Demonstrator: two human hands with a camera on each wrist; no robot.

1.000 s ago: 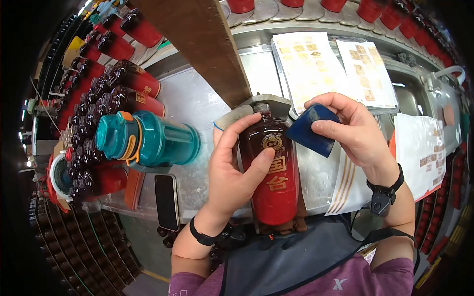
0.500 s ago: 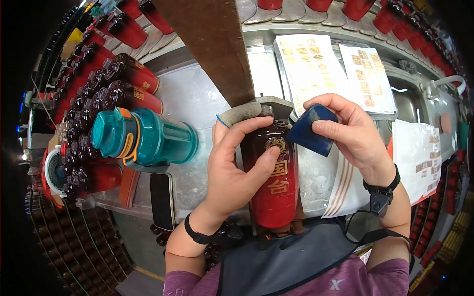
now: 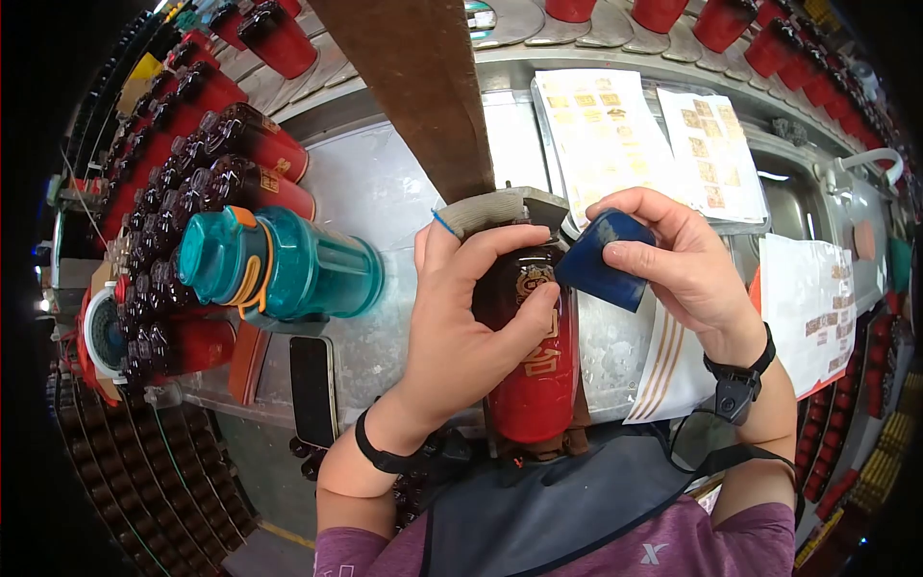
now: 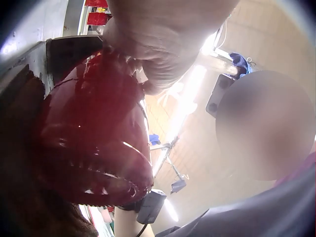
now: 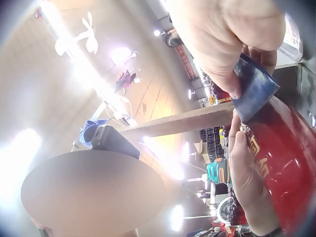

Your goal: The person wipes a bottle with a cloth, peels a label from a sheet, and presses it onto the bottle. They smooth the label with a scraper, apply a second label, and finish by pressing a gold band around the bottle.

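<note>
A red glass bottle (image 3: pixel 531 409), dark towards its neck, lies with its neck pointing away from the person and gold characters facing up. The left hand (image 3: pixel 461 332) curves over the upper bottle, its thumb across the gold marking and its index fingertip near the shoulder. One of its fingers wears a grey knit sleeve (image 3: pixel 486 212) and bends over the neck, hiding it. Between thumb and fingers, the right hand (image 3: pixel 687 264) pinches a dark blue scraper (image 3: pixel 608 267), whose lower edge is right beside the bottle's shoulder. In the right wrist view the scraper (image 5: pixel 254 89) overlaps the bottle (image 5: pixel 291 163).
A teal water bottle (image 3: pixel 308 264) and a phone (image 3: pixel 312 389) lie on the left, near rows of red bottles (image 3: pixel 264 144). A brown beam (image 3: pixel 413 87) slants in above the table. Decal sheets (image 3: pixel 606 135) lie behind the hands, with a sink (image 3: pixel 784 197) at right.
The left hand has slid to the right across the upper bottle, its thumb and sleeved finger shifting the same way. The right hand stays nearly in place with the scraper.
</note>
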